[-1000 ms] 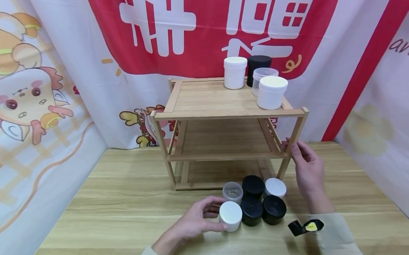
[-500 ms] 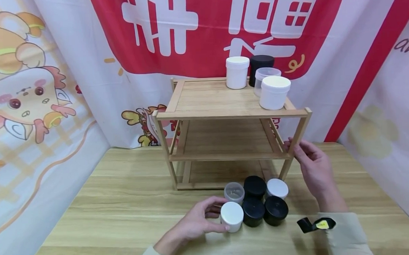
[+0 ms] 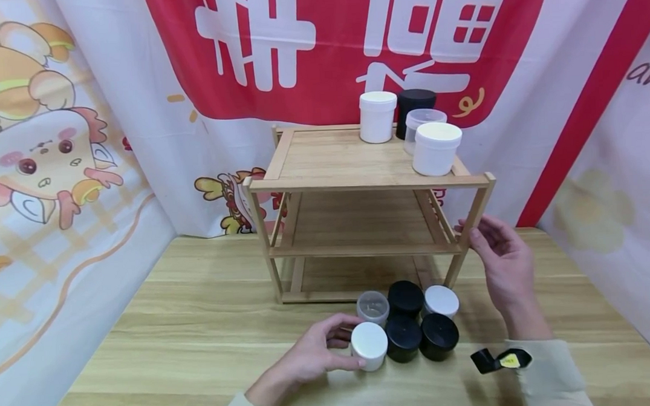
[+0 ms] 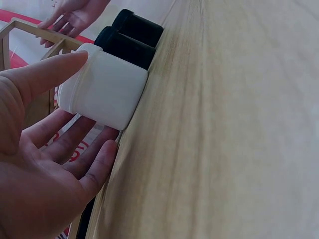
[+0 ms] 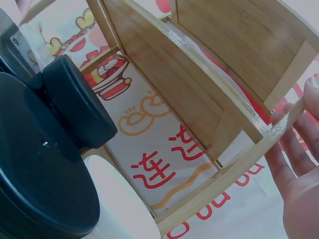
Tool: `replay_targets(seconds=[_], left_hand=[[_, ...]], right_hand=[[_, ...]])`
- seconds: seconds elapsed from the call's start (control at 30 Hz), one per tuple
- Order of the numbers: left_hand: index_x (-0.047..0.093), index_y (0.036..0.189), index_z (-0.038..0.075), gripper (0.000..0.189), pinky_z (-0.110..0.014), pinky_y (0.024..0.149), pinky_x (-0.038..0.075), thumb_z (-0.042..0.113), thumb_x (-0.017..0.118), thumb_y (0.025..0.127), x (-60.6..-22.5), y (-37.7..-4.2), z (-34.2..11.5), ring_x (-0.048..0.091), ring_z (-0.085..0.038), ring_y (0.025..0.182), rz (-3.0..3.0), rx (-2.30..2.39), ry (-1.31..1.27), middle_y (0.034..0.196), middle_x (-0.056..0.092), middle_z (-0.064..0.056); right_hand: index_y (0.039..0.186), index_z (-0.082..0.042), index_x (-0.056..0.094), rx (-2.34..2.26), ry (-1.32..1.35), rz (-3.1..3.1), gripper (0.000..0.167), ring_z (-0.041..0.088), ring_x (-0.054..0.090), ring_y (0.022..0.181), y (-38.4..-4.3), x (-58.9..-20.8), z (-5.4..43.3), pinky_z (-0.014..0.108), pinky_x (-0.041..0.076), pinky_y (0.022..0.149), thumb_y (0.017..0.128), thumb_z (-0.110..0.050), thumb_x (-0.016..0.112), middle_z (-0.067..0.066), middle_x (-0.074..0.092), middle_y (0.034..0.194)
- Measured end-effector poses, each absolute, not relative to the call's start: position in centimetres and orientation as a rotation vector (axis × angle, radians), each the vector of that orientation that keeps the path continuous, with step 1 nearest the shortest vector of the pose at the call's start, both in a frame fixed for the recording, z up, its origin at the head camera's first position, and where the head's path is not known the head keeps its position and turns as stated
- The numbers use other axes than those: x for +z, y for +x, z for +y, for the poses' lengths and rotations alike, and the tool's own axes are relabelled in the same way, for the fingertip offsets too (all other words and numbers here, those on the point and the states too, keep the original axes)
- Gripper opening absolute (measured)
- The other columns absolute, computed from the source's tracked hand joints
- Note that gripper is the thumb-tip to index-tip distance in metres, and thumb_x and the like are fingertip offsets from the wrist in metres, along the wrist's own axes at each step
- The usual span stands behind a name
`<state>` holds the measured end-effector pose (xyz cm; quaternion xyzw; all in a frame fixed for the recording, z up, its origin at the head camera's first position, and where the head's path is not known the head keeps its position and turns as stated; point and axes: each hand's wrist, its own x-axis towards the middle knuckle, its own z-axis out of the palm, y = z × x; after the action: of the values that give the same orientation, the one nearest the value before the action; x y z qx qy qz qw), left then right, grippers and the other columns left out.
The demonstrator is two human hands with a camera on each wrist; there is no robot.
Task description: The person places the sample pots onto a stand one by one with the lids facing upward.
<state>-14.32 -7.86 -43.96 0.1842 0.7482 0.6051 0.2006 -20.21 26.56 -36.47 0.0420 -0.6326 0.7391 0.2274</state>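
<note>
My left hand (image 3: 313, 352) holds a white lidded jar (image 3: 370, 345) at the front left of a cluster. In the left wrist view its thumb touches the white jar's (image 4: 107, 88) lid edge, with the fingers around the far side. My right hand (image 3: 506, 261) grips the front right post of a wooden three-tier rack (image 3: 368, 183). The right wrist view shows that hand's fingers (image 5: 298, 154) behind the post and the thumb at the image edge. Against the held jar stand a clear jar (image 3: 372, 307) and a black jar (image 3: 403, 339).
Also in the cluster are another front black jar (image 3: 438, 337), a rear black jar (image 3: 405, 297) and a white jar (image 3: 441, 301). On the rack's top stand two white jars, a black one (image 3: 415, 102) and a clear one (image 3: 411, 140). Printed cloth (image 3: 136, 114) hangs behind the wooden table (image 3: 145, 332).
My right hand has shifted slightly to the right on the rack's post. The left hand and the white jar stay in place. The head view has moved a little.
</note>
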Motion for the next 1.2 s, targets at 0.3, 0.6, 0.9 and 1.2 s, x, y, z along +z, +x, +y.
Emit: replay_targets(seconds=[0.3,0.6,0.9,1.2], left_hand=[[0.066,0.139,0.010,0.062,-0.034,0.107,0.055,0.006,0.090,0.082,-43.94,-14.28,-7.85,0.065,-0.018,0.118,2.097,1.699,0.500,0.130,0.072,-0.009],[0.065,0.139,0.008,0.064,-0.042,0.113,0.055,0.001,0.090,0.080,-43.94,-14.16,-7.96,0.067,-0.019,0.122,2.042,1.734,0.495,0.134,0.070,-0.010],[0.064,0.139,0.006,0.063,-0.035,0.111,0.057,0.001,0.090,0.081,-43.83,-14.22,-7.98,0.068,-0.025,0.125,2.010,1.758,0.481,0.135,0.070,-0.013],[0.064,0.139,0.005,0.063,-0.036,0.109,0.059,0.002,0.090,0.082,-43.60,-14.42,-8.21,0.068,-0.025,0.123,2.007,1.791,0.448,0.133,0.071,-0.014]], right_hand=[[0.146,-0.009,0.061,2.022,0.083,-1.772,0.039,0.011,0.074,0.112,-20.36,-36.44,26.19,0.017,0.060,0.094,0.107,-0.014,0.065,-0.002,0.075,0.122],[0.145,-0.009,0.062,2.022,0.074,-1.758,0.038,0.016,0.074,0.112,-20.26,-36.41,26.02,0.017,0.060,0.095,0.107,-0.013,0.065,0.004,0.074,0.123],[0.145,-0.009,0.063,2.020,0.062,-1.744,0.038,0.016,0.073,0.111,-20.30,-36.47,25.98,0.016,0.060,0.094,0.107,-0.011,0.064,0.002,0.075,0.119],[0.145,-0.007,0.063,2.011,0.078,-1.770,0.039,0.013,0.075,0.111,-20.49,-36.72,26.18,0.016,0.060,0.095,0.107,-0.014,0.065,0.000,0.074,0.118]])
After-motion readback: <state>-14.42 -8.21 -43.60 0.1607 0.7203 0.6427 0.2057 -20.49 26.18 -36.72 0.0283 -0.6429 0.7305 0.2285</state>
